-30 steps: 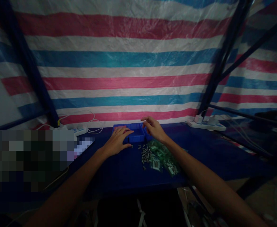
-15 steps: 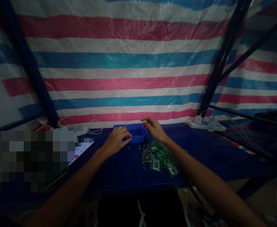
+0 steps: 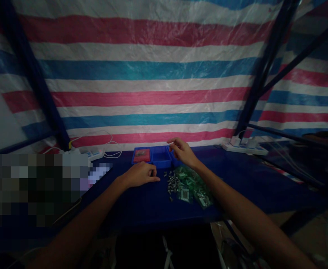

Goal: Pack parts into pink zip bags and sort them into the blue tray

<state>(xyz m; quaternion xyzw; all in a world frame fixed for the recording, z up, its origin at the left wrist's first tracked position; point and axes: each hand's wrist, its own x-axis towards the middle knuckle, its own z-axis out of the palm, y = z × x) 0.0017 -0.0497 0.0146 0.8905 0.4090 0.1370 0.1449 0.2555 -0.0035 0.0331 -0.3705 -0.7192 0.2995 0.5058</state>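
Red material (image 3: 141,157) in left blue bin (image 3: 138,148), metal pieces (image 3: 204,198) in green bags (image 3: 190,175)

About a pile of small silvery metal fasteners (image 3: 173,184) on a dark-blue tabletop (image 3: 141,209): translucent green plastic bags (image 3: 188,178), three o'clock; left hand (image 3: 140,175), fingers curled, nine o'clock; right hand (image 3: 182,152), fingers bent, one o'clock; rectangular blue plastic bin (image 3: 142,148) with red contents (image 3: 140,157), ten o'clock; second blue plastic bin (image 3: 161,164), eleven o'clock; red-white-blue striped plastic sheet (image 3: 152,71), twelve o'clock.
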